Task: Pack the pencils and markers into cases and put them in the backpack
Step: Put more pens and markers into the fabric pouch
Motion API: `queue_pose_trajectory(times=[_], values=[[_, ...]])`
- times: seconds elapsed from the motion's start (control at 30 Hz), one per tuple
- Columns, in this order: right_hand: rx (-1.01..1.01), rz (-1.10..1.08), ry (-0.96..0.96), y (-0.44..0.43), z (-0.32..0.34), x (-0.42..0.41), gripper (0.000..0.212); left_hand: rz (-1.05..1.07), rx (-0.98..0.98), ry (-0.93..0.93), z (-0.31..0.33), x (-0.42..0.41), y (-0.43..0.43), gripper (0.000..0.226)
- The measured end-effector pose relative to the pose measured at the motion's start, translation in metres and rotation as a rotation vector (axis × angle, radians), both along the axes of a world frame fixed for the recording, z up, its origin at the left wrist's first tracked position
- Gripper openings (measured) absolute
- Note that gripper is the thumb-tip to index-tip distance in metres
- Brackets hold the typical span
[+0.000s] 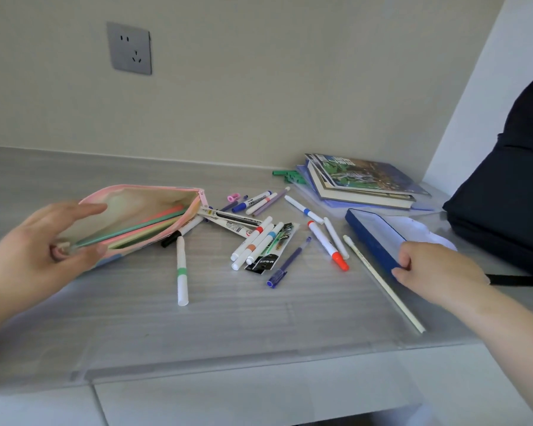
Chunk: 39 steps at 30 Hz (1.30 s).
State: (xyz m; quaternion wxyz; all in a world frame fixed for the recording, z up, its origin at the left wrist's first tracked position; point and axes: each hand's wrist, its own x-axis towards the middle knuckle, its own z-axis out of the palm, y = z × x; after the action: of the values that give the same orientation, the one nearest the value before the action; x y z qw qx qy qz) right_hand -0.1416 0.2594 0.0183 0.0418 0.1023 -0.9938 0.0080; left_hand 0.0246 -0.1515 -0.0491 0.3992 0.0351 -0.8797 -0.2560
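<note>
My left hand (40, 241) holds a pink fabric pencil case (142, 204) open at the left of the desk; several coloured pencils (136, 229) lie inside it. My right hand (434, 269) grips the near corner of an open blue box case (373, 238) at the right. Between them lie several loose markers (256, 241), a purple pen (286, 262), a red-capped marker (328, 245), a green-banded marker (182, 270) and a long pale pencil (382, 281). A dark backpack (511, 186) stands at the far right.
A stack of books (360, 182) lies on a clear folder at the back right, with green pieces (290, 176) beside it. A wall socket (130, 49) is above the desk. The grey desk (197, 327) ends at a front edge over white drawers.
</note>
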Motion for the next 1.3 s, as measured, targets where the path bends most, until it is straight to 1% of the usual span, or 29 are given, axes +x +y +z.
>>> queue_pose_trajectory(times=[0.07, 0.13, 0.2, 0.23, 0.27, 0.3, 0.33, 0.4, 0.43, 0.5, 0.53, 0.57, 0.63, 0.67, 0.7, 0.73, 0.77, 0.8, 0.83, 0.87, 0.9, 0.97, 1.07, 1.17, 1.23, 1.3], values=[[-0.035, -0.011, 0.003, 0.006, -0.003, -0.006, 0.024, -0.007, -0.001, 0.001, 0.005, 0.002, 0.006, 0.046], [-0.079, 0.028, 0.082, 0.006, -0.007, -0.009, 0.011, -0.017, -0.019, -0.007, 0.012, 0.004, 0.012, 0.046], [-0.162, 0.095, 0.179, 0.002, -0.01, -0.01, 0.011, -0.024, -0.051, -0.016, 0.017, 0.006, 0.016, 0.045], [-0.201, 0.121, 0.17, -0.003, -0.01, -0.008, 0.015, -0.024, -0.056, -0.019, 0.018, 0.007, 0.017, 0.045], [-0.209, 0.145, 0.119, -0.008, -0.009, -0.005, 0.02, -0.022, -0.049, -0.022, 0.018, 0.007, 0.016, 0.045], [-0.166, 0.154, 0.062, -0.012, -0.011, -0.005, 0.017, -0.018, -0.04, -0.026, 0.019, 0.008, 0.016, 0.044], [-0.095, 0.157, 0.027, -0.017, -0.012, -0.007, 0.009, -0.015, -0.036, -0.025, 0.019, 0.008, 0.016, 0.044], [0.067, 0.141, -0.014, -0.024, -0.013, -0.012, 0.02, -0.003, -0.042, -0.022, 0.018, 0.008, 0.017, 0.044], [0.111, 0.132, -0.03, -0.028, -0.013, -0.015, 0.019, 0.008, -0.046, -0.022, 0.018, 0.008, 0.017, 0.044], [0.132, 0.118, -0.058, -0.034, -0.012, -0.019, 0.003, 0.022, -0.041, -0.025, 0.018, 0.008, 0.017, 0.043], [0.117, 0.106, -0.08, -0.038, -0.01, -0.019, 0.002, 0.025, -0.036, -0.026, 0.018, 0.008, 0.017, 0.043], [0.099, 0.098, -0.112, -0.041, -0.01, -0.018, 0.012, 0.027, -0.034, -0.027, 0.018, 0.008, 0.016, 0.043], [0.043, 0.083, -0.185, -0.045, -0.008, -0.018, 0.039, 0.03, -0.032, -0.024, 0.017, 0.008, 0.016, 0.043], [0.028, 0.077, -0.204, -0.046, -0.006, -0.017, 0.047, 0.031, -0.026, -0.024, 0.017, 0.008, 0.016, 0.043], [0.033, 0.058, -0.235, -0.046, -0.003, -0.017, 0.049, 0.032, -0.022, -0.022, 0.018, 0.009, 0.016, 0.043], [0.043, 0.055, -0.253, -0.046, 0.001, -0.015, 0.045, 0.04, -0.021, -0.016, 0.018, 0.009, 0.017, 0.043], [0.055, 0.063, -0.267, -0.046, 0.004, -0.016, 0.032, 0.05, -0.023, -0.012, 0.019, 0.009, 0.017, 0.043], [0.064, 0.069, -0.252, -0.046, 0.009, -0.015, 0.013, 0.059, -0.027, -0.01, 0.02, 0.01, 0.019, 0.043], [0.059, 0.072, -0.225, -0.046, 0.014, -0.017, 0.013, 0.063, -0.035, -0.01, 0.021, 0.01, 0.02, 0.043], [0.056, 0.07, -0.203, -0.046, 0.019, -0.019, 0.027, 0.065, -0.042, -0.012, 0.021, 0.01, 0.021, 0.043], [0.018, 0.078, -0.183, -0.046, 0.025, -0.021, 0.034, 0.067, -0.039, -0.013, 0.022, 0.01, 0.022, 0.044], [-0.185, 0.141, -0.127, -0.051, 0.038, -0.023, 0.035, 0.072, -0.016, -0.014, 0.023, 0.01, 0.022, 0.044], [-0.635, 0.342, -0.051, -0.073, 0.055, -0.012, 0.03, 0.082, 0.007, -0.017, 0.023, 0.01, 0.02, 0.045], [-1.136, 0.62, -0.127, -0.116, 0.063, 0.015, 0.026, 0.093, 0.065, -0.046, 0.026, 0.01, 0.02, 0.047], [-1.305, 0.79, -0.185, -0.15, 0.06, 0.031, 0.028, 0.106, 0.163, -0.064, 0.029, 0.01, 0.022, 0.048], [-1.352, 0.908, -0.277, -0.184, 0.051, 0.04, 0.03, 0.094, 0.225, -0.082, 0.031, 0.01, 0.022, 0.05]])
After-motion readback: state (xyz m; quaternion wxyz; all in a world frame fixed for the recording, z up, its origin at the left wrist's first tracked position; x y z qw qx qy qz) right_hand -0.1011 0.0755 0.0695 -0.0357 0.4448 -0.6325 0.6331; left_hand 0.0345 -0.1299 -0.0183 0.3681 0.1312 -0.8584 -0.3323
